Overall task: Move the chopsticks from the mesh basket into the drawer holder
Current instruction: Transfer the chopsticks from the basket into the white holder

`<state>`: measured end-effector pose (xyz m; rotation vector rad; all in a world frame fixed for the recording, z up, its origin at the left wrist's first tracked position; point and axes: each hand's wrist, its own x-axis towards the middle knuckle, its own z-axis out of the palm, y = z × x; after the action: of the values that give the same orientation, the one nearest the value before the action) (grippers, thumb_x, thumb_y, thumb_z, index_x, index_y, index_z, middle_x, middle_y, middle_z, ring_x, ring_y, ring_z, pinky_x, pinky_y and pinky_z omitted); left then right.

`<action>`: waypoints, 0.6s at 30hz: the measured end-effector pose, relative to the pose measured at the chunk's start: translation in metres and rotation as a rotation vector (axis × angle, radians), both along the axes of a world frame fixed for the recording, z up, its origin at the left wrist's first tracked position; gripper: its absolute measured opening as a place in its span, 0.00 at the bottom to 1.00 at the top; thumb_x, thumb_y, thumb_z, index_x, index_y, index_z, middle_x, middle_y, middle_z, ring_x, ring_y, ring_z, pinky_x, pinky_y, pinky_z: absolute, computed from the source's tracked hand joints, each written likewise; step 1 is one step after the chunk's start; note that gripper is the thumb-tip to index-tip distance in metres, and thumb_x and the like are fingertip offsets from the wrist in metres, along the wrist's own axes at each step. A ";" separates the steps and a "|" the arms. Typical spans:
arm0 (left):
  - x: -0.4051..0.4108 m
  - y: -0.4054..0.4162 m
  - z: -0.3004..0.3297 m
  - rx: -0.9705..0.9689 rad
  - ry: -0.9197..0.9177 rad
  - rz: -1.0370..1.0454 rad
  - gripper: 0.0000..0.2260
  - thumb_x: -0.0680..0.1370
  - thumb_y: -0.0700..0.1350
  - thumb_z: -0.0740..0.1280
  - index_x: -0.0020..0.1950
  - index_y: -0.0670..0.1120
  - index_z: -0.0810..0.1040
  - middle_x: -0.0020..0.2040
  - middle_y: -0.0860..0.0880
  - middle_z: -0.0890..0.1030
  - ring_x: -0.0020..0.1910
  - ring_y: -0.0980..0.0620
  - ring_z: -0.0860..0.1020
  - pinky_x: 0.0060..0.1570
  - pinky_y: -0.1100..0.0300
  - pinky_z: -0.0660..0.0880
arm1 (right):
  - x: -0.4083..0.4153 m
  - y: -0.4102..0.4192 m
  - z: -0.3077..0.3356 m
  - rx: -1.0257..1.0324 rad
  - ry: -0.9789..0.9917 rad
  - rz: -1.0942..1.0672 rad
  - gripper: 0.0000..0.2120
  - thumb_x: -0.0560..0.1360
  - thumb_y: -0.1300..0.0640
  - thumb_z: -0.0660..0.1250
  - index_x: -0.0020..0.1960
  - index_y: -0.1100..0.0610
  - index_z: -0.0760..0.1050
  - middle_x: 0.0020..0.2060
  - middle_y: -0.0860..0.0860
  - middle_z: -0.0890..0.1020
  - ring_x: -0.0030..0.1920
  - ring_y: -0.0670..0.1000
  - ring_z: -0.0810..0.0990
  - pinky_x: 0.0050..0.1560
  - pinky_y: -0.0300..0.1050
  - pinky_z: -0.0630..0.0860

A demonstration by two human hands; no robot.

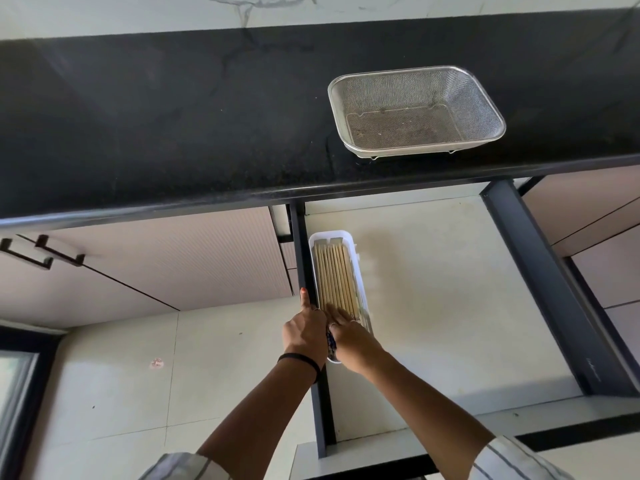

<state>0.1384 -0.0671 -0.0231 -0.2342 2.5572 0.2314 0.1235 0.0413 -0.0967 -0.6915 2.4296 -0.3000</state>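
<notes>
A steel mesh basket (415,110) stands on the black countertop with nothing in it. Below, a drawer (433,306) is pulled out. A long white holder (360,271) lies along its left side with several pale wooden chopsticks (334,275) lined up lengthwise inside. My left hand (304,332) rests on the drawer's dark left rail, index finger stretched forward along it. My right hand (349,336) lies flat over the near ends of the chopsticks, fingers spread on them. The near end of the holder is hidden under my hands.
The black countertop (173,126) overhangs the drawer's back. The drawer floor to the right of the holder is bare cream. A dark rail (540,282) bounds the drawer on the right. Closed cabinet fronts with black handles (45,252) sit at the left.
</notes>
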 end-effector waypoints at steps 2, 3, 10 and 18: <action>0.001 0.000 0.000 0.009 0.009 0.012 0.22 0.81 0.39 0.62 0.75 0.41 0.63 0.79 0.42 0.50 0.54 0.49 0.79 0.53 0.58 0.76 | 0.000 0.004 0.000 0.012 0.050 0.026 0.33 0.78 0.53 0.64 0.77 0.60 0.54 0.79 0.54 0.50 0.78 0.54 0.51 0.77 0.52 0.56; 0.001 -0.001 -0.001 0.012 0.016 0.018 0.23 0.81 0.40 0.62 0.75 0.41 0.61 0.79 0.42 0.53 0.54 0.49 0.79 0.53 0.58 0.76 | 0.000 0.005 0.001 0.016 0.061 0.032 0.32 0.78 0.53 0.64 0.77 0.60 0.55 0.79 0.54 0.51 0.78 0.55 0.51 0.77 0.52 0.56; 0.002 -0.001 -0.009 0.029 0.045 0.093 0.37 0.80 0.41 0.65 0.79 0.38 0.42 0.64 0.44 0.77 0.54 0.49 0.80 0.54 0.58 0.75 | -0.023 -0.008 0.013 -0.103 0.023 -0.147 0.32 0.77 0.70 0.57 0.78 0.56 0.52 0.79 0.51 0.51 0.78 0.54 0.52 0.76 0.53 0.58; 0.002 -0.002 -0.012 0.019 0.027 0.094 0.44 0.77 0.41 0.69 0.78 0.38 0.38 0.67 0.44 0.75 0.58 0.48 0.79 0.57 0.56 0.74 | -0.096 -0.041 0.016 -0.063 -0.013 -0.135 0.32 0.76 0.69 0.53 0.78 0.58 0.50 0.79 0.52 0.47 0.79 0.51 0.46 0.78 0.50 0.52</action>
<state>0.1400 -0.0690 -0.0355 -0.3469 2.5722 0.2966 0.0276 0.0002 -0.0802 -0.5512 2.4683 -0.4349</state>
